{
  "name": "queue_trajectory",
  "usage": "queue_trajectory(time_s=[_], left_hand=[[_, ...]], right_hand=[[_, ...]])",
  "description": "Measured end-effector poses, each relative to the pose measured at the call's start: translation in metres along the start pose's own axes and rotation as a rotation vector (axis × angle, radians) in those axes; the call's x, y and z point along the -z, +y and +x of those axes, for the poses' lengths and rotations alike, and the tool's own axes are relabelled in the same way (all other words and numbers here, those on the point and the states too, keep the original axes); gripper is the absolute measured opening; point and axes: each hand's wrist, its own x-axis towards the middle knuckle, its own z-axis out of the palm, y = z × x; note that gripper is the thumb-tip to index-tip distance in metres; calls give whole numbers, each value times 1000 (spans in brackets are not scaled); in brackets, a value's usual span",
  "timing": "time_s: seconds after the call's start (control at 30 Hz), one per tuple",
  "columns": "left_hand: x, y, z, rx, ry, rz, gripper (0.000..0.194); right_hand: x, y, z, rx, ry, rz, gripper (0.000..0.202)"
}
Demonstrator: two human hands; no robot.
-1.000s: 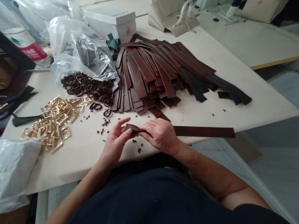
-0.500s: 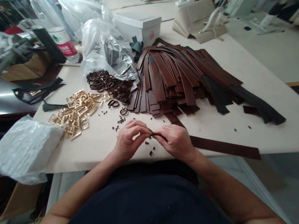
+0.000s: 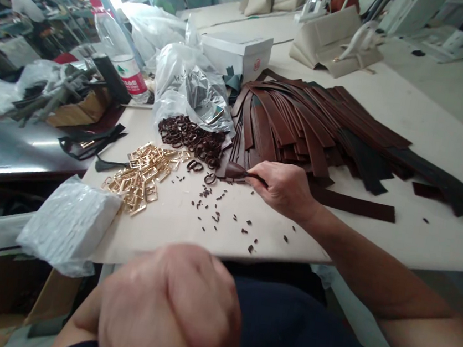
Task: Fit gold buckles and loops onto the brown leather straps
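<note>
My right hand [image 3: 284, 188] is closed around a dark brown leather strap above the tabletop. A wider front part of the strap [image 3: 235, 170] sticks out left of my fingers, and a long flat length runs off to the right behind my wrist. Close to the camera, my left hand [image 3: 174, 306] is large and blurred, its back turned to me. Its fingers are hidden, so whether it holds anything does not show. Ahead of my right hand lies a big fanned pile of brown leather straps [image 3: 300, 120]. Gold rectangular buckles [image 3: 143, 172] and small brown leather loops [image 3: 193, 138] are heaped to the left.
Small dark scraps [image 3: 245, 231] are scattered over the pale table [image 3: 158, 232]. A plastic-wrapped white block [image 3: 67, 221] sits at the left edge. Farther back stand a bottle [image 3: 131, 76], a clear plastic bag [image 3: 171, 72], a white box [image 3: 240, 55] and a beige bag piece [image 3: 326, 36].
My left hand has left the strap and come up close to the camera. My right hand has moved away from my body with the strap. The view has shifted left.
</note>
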Motion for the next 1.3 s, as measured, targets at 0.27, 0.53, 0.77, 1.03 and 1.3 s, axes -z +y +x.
queue_trajectory(time_s=[0.27,0.53,0.77,1.03,1.3], left_hand=[[104,-107,48,245,880,877,11],[104,-148,63,268,965,526,9],[91,-149,77,136,1034,-491,44],[91,-150,86,106,1059,-687,44],[84,-144,84,151,871,-478,44]], right_hand=[[-43,8,-5,-38,99,105,18],[-49,14,-8,-94,89,146,16],[-50,15,-7,-114,107,110,12],[-51,11,-7,-49,42,34,21],[-53,6,-10,22,13,56,27]])
